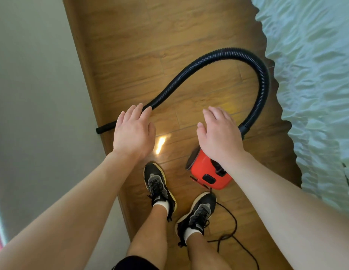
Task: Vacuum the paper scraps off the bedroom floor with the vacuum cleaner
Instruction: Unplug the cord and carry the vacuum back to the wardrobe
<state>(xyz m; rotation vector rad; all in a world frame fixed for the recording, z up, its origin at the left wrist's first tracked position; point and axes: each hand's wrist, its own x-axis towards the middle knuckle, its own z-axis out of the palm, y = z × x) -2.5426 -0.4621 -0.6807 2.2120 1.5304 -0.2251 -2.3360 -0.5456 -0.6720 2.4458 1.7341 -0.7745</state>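
Both hands, the left hand [133,133] and right hand [218,135], hover spread, holding nothing. Below lie the red vacuum cleaner [205,173] and its black hose [208,59] on the wooden floor [130,45].

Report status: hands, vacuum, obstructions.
Left hand, right hand open, holding nothing. Vacuum cleaner on floor, hose looped ahead, ungripped. Cord trails past shoes.
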